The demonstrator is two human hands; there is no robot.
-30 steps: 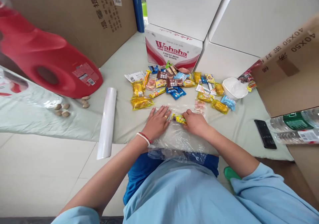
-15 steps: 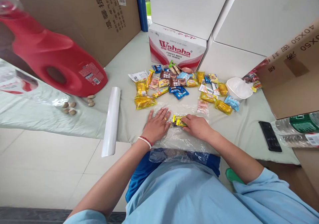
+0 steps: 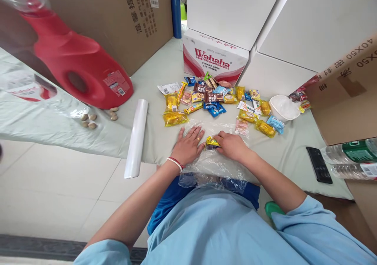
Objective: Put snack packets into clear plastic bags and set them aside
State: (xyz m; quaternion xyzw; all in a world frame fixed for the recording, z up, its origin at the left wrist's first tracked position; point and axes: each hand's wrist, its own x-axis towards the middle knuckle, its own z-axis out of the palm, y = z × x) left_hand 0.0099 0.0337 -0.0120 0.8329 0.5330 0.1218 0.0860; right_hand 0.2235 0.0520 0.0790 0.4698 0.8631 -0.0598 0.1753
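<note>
The person's left hand (image 3: 188,146) lies flat and spread, fingers wide, palm down on a crumpled sheet of clear plastic film (image 3: 213,164) that covers the near edge of the pale green cloth-covered table (image 3: 153,80). It holds nothing, only presses the film. The right hand (image 3: 234,146) sits just to the right of it, fingers curled and pinching a small yellow wrapped candy (image 3: 211,142) that rests on the film between the two hands (whether over or under a fold of the film cannot be told). Just beyond the hands lies a scattered pile of yellow, brown and blue snack packets (image 3: 212,98), with a white plastic bowl (image 3: 283,107) at its right end. A white roll of film (image 3: 136,137) lies to the left, its near end overhanging the table edge. Farther left lies a big red plastic jug (image 3: 76,70). A black phone (image 3: 319,164) rests well to the right.
</note>
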